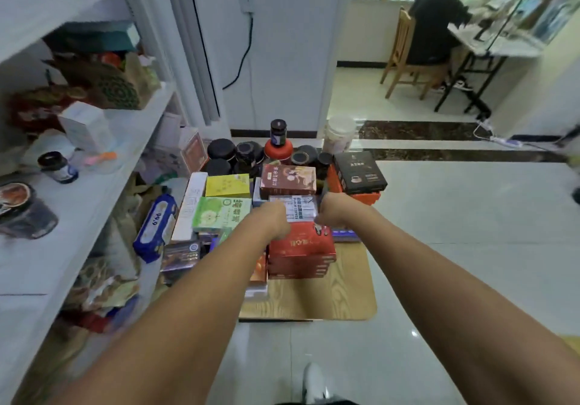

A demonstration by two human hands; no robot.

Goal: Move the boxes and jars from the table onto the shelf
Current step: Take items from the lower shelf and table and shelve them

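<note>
A white coffee box (293, 208) is held between both grips: the left grip (276, 221) is curled on its left edge and the right grip (332, 213) on its right edge. The box is seen atop a red box (299, 247) among the packed boxes on the wooden bench (329, 298). Dark jars (221, 150) are crowded at the bench's far end. The white shelf (94, 191) is seen at the left, with a small dark jar (58, 166) on it.
</note>
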